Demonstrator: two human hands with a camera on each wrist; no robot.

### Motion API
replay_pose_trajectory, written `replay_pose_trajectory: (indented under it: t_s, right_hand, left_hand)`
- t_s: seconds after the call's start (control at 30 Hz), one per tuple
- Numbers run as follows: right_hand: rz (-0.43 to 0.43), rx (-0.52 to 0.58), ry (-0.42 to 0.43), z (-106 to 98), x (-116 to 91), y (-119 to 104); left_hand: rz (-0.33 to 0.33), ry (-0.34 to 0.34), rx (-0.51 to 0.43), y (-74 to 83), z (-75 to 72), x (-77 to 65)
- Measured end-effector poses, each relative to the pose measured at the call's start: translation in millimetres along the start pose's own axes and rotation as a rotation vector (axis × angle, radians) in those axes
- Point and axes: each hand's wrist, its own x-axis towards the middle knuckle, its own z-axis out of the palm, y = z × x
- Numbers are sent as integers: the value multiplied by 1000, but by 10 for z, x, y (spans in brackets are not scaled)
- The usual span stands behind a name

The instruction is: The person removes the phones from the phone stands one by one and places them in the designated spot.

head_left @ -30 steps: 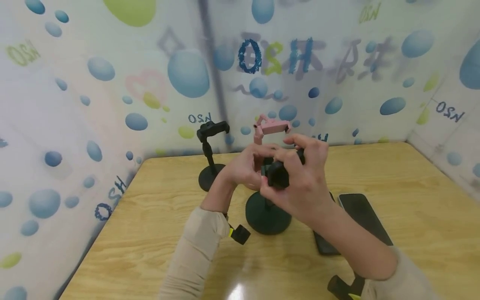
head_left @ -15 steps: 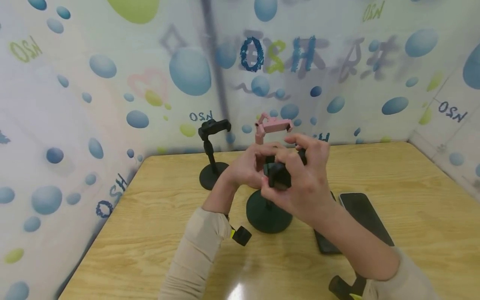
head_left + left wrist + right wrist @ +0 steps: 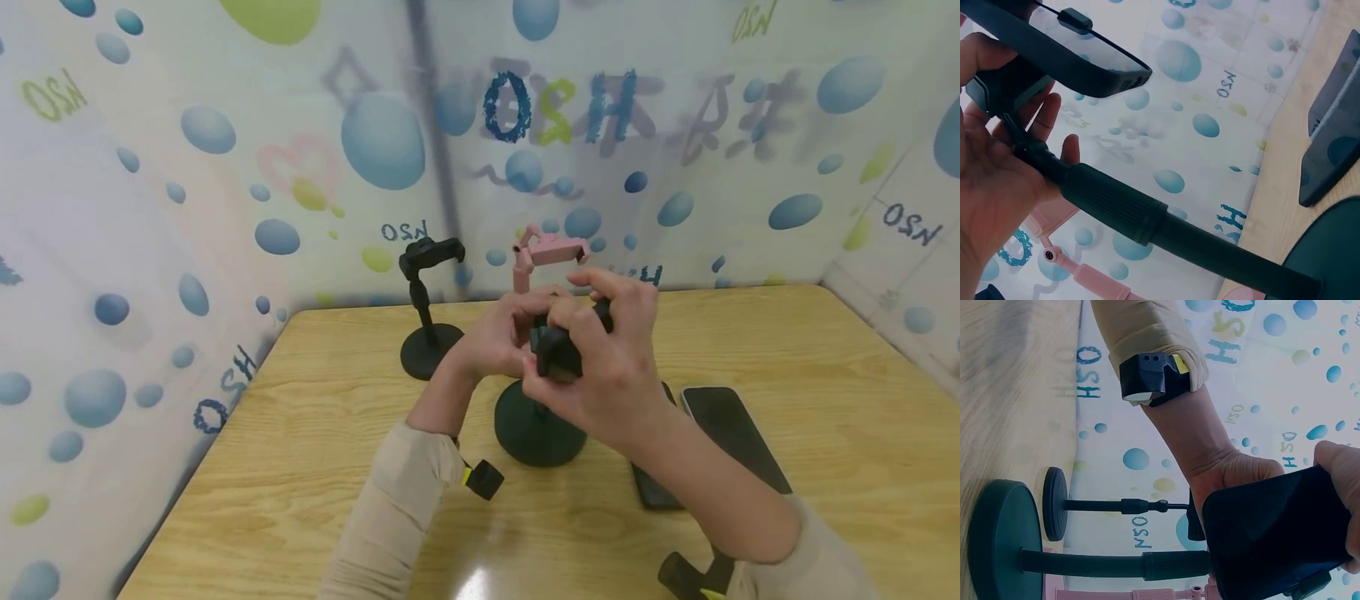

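A dark green phone stand (image 3: 540, 423) with a round base stands on the table, its ribbed neck (image 3: 1116, 203) slanting in the left wrist view. My left hand (image 3: 495, 335) holds the stand's head, thumb on one side and fingers behind it. My right hand (image 3: 611, 354) grips a dark smartphone (image 3: 1279, 531) by its edges at the stand's head. A clamp end (image 3: 1075, 20) shows on the phone's far edge in the left wrist view. The head view shows the phone nearly end-on, so how deep it sits in the clamp is hidden.
Behind the hands stand a black phone stand (image 3: 431, 350) and a pink phone stand (image 3: 551, 252), partly covered. A dark phone (image 3: 735, 433) lies on the wooden table (image 3: 300, 467) at the right, with another phone (image 3: 656, 492) partly under the right forearm. A patterned curtain (image 3: 225, 192) hangs behind.
Both hands, the phone and the green stand stay almost still. The head view shifts slightly.
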Motion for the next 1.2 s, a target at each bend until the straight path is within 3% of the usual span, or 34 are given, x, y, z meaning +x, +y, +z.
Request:
replay_pose_trajectory:
  t_s: [0.27, 0.6, 0.8, 1.2]
  right_hand:
    - [-28, 1, 30, -13, 31, -7]
    - [-20, 28, 37, -23, 36, 7]
    - [-17, 40, 41, -19, 29, 19]
    - [-7, 74, 36, -29, 19, 38]
  left_hand:
    - [1, 21, 1, 3, 40, -22]
    - [42, 83, 117, 21, 79, -25]
    - [79, 102, 233, 22, 95, -44]
    - [78, 175, 497, 123, 171, -88]
